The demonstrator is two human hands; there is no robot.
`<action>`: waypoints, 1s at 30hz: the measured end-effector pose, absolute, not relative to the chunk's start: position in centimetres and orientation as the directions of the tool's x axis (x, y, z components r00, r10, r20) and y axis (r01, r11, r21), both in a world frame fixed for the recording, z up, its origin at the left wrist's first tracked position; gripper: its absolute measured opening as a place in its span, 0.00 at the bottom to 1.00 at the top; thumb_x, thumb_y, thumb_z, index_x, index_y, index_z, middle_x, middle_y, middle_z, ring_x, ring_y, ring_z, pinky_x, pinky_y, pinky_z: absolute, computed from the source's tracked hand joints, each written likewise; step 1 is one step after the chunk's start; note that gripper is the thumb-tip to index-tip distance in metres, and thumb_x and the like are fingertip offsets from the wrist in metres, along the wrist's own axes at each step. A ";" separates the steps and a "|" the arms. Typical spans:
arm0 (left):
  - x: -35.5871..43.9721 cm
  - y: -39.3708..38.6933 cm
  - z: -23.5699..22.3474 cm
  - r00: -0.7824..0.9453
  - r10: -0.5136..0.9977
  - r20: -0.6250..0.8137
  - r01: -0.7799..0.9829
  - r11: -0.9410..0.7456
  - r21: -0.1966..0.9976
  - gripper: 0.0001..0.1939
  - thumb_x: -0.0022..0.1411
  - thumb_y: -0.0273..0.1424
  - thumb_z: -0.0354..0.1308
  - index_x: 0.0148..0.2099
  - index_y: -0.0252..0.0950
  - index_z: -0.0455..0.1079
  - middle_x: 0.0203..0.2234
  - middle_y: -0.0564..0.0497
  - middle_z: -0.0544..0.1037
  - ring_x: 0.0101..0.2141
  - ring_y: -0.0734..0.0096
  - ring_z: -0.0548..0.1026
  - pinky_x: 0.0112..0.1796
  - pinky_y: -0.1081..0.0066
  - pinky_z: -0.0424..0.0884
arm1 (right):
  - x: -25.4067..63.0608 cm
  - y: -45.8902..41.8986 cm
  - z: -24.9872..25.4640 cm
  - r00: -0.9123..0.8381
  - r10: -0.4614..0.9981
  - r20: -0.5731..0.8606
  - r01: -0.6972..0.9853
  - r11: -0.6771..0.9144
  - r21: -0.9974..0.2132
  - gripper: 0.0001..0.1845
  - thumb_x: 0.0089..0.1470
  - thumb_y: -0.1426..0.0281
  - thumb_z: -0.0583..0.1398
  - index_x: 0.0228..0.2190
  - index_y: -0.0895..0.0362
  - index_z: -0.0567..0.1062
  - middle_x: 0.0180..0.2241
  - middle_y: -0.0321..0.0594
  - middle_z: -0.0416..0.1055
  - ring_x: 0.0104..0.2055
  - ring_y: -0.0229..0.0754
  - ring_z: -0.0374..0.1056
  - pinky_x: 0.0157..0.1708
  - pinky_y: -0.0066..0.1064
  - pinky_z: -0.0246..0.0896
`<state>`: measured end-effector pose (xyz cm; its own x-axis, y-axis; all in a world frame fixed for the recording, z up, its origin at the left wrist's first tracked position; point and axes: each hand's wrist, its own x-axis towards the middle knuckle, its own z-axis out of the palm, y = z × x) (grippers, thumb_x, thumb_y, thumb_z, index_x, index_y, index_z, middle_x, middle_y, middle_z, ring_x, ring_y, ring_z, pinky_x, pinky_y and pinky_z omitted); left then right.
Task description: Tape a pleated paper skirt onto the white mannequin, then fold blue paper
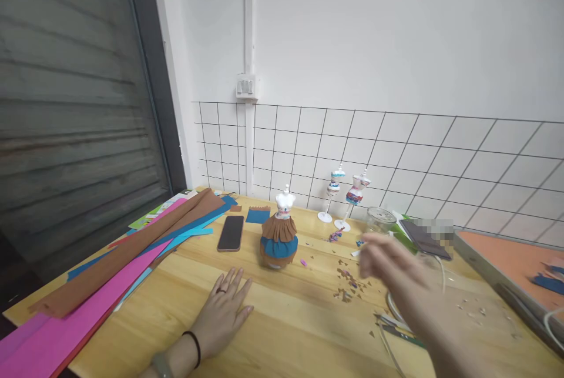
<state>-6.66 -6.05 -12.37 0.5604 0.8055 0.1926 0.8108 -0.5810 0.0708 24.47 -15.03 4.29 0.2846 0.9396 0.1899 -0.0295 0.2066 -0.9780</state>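
Note:
My left hand point(224, 310) lies flat on the wooden table point(299, 331), fingers stretched out, with a ring and a black wrist band. It rests a short way in front of a small mannequin point(279, 236) dressed in a brown and blue paper skirt. My right hand point(388, 269) is raised over the table to the right, smeared by motion, so its fingers do not show clearly. It hovers near a glass jar point(379, 220) and scattered paper scraps point(348, 281). A white cable point(392, 307) runs under that hand.
Long pink, brown and blue paper sheets point(114, 272) lie along the left edge. A phone point(231, 233) lies face down behind my left hand. Two little mannequins on stands point(348, 198) stand by the tiled wall. A tray with orange paper point(511, 263) sits at right.

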 end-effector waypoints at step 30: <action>-6.8 -6.2 -12.0 0.570 0.809 0.141 0.794 -0.587 0.156 0.31 0.62 0.46 0.36 0.63 0.37 0.41 0.61 0.44 0.47 0.60 0.56 0.45 0.56 0.53 0.46 | 23.3 -4.3 -6.4 0.210 0.967 -0.145 -0.046 -0.138 -0.989 0.11 0.31 0.67 0.68 0.24 0.56 0.79 0.31 0.41 0.78 0.41 0.52 0.71 0.43 0.38 0.64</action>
